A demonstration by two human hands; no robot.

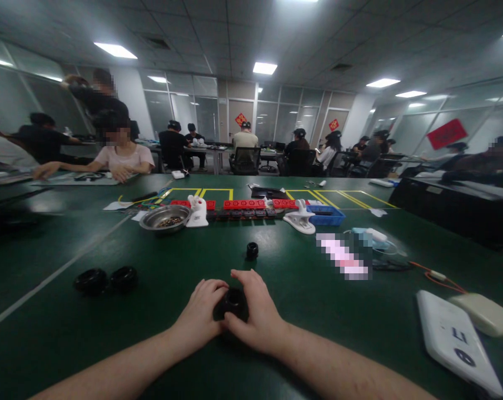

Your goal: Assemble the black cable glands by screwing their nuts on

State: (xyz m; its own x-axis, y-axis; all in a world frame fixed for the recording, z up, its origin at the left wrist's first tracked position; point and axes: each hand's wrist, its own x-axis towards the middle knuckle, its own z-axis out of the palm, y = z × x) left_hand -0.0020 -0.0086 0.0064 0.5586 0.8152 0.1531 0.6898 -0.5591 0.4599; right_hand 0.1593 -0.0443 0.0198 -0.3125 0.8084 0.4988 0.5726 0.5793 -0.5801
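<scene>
At the lower centre of the frame, the left hand [201,316] and right hand [257,319] both clasp a black ring-shaped part [233,304] between them, steadying it just above the green table [318,311], while two similar black rings [106,279] lie apart at the left.

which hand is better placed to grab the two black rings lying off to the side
Left, probably. The two black rings lie on the left hand's side of the table; the right hand would have to cross over. Both hands currently grip a black part.
</scene>
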